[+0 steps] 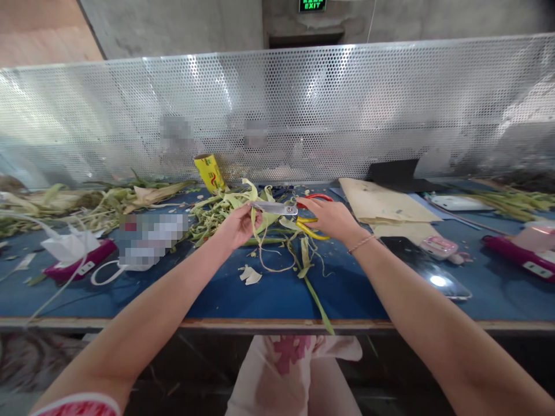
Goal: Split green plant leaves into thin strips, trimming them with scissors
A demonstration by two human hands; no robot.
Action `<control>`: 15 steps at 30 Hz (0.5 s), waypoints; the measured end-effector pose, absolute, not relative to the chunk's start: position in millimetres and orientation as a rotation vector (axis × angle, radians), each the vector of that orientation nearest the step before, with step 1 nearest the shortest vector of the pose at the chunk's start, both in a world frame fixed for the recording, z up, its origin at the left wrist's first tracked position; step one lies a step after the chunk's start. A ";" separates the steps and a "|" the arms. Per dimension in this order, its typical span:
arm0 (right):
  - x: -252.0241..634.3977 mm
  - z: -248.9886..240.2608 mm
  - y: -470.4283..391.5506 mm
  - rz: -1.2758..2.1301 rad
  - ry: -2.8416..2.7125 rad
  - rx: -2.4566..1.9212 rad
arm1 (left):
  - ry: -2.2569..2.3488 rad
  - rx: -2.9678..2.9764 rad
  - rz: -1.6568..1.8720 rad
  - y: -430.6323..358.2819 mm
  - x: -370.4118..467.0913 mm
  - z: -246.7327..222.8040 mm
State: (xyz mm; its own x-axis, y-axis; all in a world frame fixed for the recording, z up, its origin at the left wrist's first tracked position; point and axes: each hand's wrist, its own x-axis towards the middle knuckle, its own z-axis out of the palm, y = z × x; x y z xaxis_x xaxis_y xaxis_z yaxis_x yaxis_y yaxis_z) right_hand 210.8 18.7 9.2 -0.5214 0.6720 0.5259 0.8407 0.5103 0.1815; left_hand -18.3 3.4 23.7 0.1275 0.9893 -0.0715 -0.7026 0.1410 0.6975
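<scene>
My right hand [327,218] grips scissors [280,208] with one red and one yellow handle. Their blades point left and look closed, or nearly so, with the tip at my left fingers. Thumb and fingers of my left hand [243,224] are pinched on a pale green leaf strip [255,226], whose thin ends dangle over the table. Behind my left hand lies a heap of cut green strips [210,216]. Below the scissors, more leaf scraps [304,260] and a long green blade [318,306] reach the table's front edge.
A yellow can-shaped container [208,172] stands behind the heap. Purple power strips [102,252] lie at both sides. Brown paper [381,202], a dark phone-like slab [427,274] and a pink case [439,247] are at right. A perforated metal screen [303,104] closes the back.
</scene>
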 end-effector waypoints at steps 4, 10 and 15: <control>209.9 11.7 17.8 -0.602 -2.389 -1.283 | 0.644 0.581 1.341 3.0 -16.5 24.2; 208.5 9.7 19.1 -0.577 -2.395 -1.295 | 0.653 0.588 1.341 4.2 -17.2 22.2; 207.3 6.2 17.6 -0.522 -2.364 -1.292 | 0.653 0.537 1.339 2.3 -15.6 24.8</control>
